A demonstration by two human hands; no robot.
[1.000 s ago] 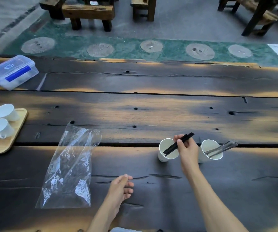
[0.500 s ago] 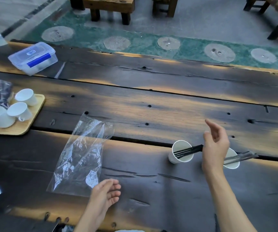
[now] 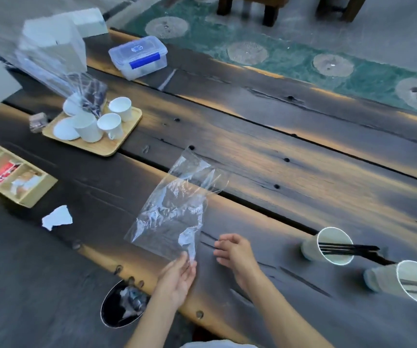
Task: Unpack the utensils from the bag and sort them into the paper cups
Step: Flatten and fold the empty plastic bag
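Dark plank table (image 3: 265, 156): clear bag (image 3: 174, 209) at left hand (image 3: 177, 280) fingertips; two paper cups (image 3: 328, 244) right of right hand (image 3: 237, 252); wooden tray (image 3: 112, 144) far left.

A long table (image 3: 265, 156) of dark, weathered wooden planks with knots and cracks catches warm streaks of light. Beyond it lies grey paving with a green strip (image 3: 290, 61) set with round stone discs, where wooden bench legs (image 3: 270, 11) stand.

Likely outdoor teahouse, rough plank table (image 3: 265, 156), tray of teacups (image 3: 117, 146), wooden stools (image 3: 247, 6)

Left hand (image 3: 177, 280) touches the clear bag's (image 3: 177, 207) near corner (bag flat); right hand (image 3: 235, 252) open beside it.
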